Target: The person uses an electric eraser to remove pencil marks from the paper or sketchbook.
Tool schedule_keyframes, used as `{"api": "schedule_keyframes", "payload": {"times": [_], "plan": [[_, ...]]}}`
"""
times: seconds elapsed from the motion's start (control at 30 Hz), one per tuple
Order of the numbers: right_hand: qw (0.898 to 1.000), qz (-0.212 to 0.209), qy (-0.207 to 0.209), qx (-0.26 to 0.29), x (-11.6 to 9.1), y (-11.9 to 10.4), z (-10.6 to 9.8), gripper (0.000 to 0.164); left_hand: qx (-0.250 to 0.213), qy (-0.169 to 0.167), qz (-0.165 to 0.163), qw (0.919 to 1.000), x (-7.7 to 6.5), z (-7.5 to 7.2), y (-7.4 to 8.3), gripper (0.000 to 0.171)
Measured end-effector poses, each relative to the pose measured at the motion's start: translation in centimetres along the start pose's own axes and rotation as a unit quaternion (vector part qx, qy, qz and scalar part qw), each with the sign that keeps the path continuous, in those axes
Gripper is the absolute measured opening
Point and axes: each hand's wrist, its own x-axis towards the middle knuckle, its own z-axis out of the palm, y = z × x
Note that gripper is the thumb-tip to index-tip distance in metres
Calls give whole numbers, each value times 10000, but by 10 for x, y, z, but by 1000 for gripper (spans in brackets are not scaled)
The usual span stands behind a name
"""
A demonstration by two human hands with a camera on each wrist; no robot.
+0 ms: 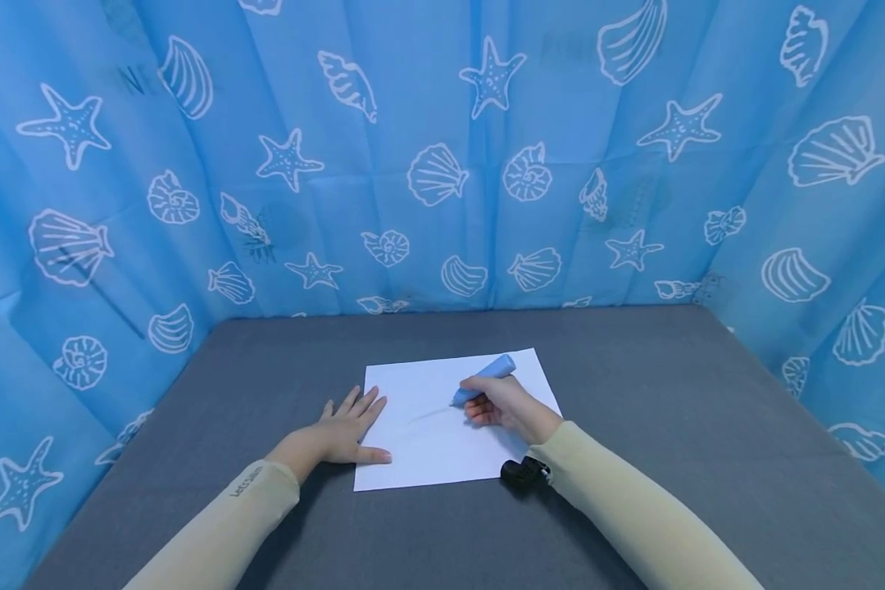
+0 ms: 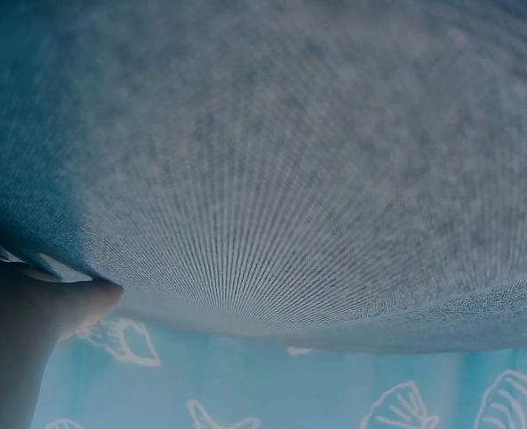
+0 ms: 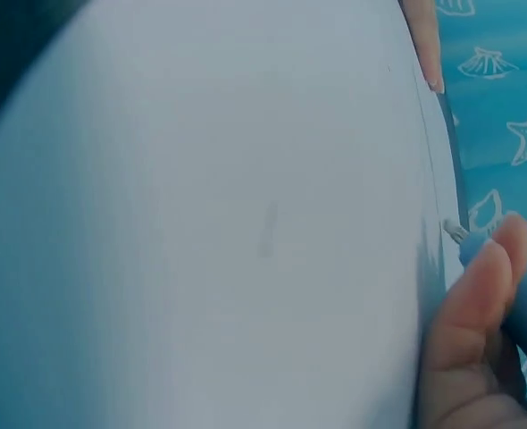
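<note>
We find a white sheet of paper (image 1: 420, 459) lying on the grey worktop (image 1: 280, 352), with a shell-patterned blue curtain (image 1: 428, 238) standing behind. Both hands are at the sheet, one at each side. The left hand (image 1: 342, 434) lies flat with its fingers spread; we note its thumb and index fingertip resting on the paper's left margin. The right hand (image 1: 505, 406) pinches a thick blue pen (image 1: 496, 367) between thumb and fingers, over the right half of the sheet.

We record the pen's long axis as slanting: its tip points left and towards the person, its blunt end far and right. The pen therefore lies within the right hand, and the left hand is well apart from it, across the paper to the left. A faint dark streak (image 1: 429, 415) runs leftward from near the tip; we cannot establish whether it is ink or shadow, nor whether the tip touches the paper.
</note>
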Motion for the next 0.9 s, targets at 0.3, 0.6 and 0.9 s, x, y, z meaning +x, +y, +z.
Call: {"api": "schedule_keyframes", "payload": {"times": [0.3, 0.6, 0.9], "plan": [[9995, 129, 209, -173, 2, 0, 4, 24, -20, 12, 85, 10000, 0, -1, -1, 109], [9995, 128, 209, -174, 1, 0, 5, 24, -109, -126, 75, 9998, -7, -10, 7, 112], [9998, 91, 96, -124, 1, 0, 3, 30, -108, -37, 84, 9999, -7, -8, 7, 111]]}}
